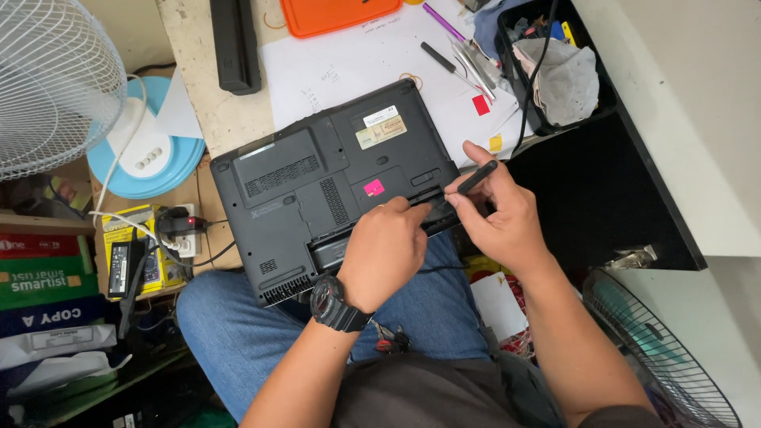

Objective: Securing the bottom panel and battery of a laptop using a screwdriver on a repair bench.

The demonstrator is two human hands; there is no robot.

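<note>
The laptop [333, 190], rigid and fairly heavy, lay inverted; left hand [384, 254] pressed its battery bay, right hand [499, 214] pinched a black tool [477, 176].

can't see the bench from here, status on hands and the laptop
Left hand pressing on upturned black laptop, at battery bay edge. Right hand holds black screwdriver there. Nothing blocking.

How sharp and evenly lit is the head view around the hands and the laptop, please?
Head view: even, soft light, no harsh glare on the upturned laptop; left hand and right hand with its black tool are sharp; the dark gap right of the desk loses detail; the fans bow slightly near the edges.
</note>
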